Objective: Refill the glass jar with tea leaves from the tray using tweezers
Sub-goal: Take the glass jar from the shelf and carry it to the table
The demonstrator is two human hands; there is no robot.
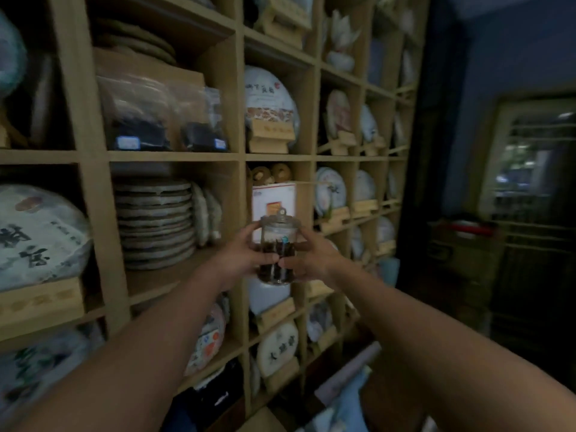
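Both hands, left (pixel 241 255) and right (pixel 307 258), clasped the lidded jar (pixel 276 251) at frame centre, before the shelf (pixel 174 156). It was roughly half full of leaves (pixel 274 266). Tray and tweezers were unseen; whether refilling was finished or pending could not be told.

Glass jar (pixel 276 249) held upright between both hands, in front of a shelving unit (pixel 240 157). Left hand (pixel 240 257) on jar's left side, right hand (pixel 311 260) on its right; fingertips near each other across the front. Lid (pixel 277 217) seated on jar; tea leaves (pixel 276 260) inside. Directly behind jar, a box (pixel 272 198) in a middle compartment. Stack of tea cakes (pixel 156 224) lying flat in the compartment to the left. Bagged goods (pixel 140 120) in the compartment above that stack. Wrapped tea cake on stand (pixel 269 104) in the compartment above the box. More cakes on stands in compartments further right. Window (pixel 536 157) well right of shelving.
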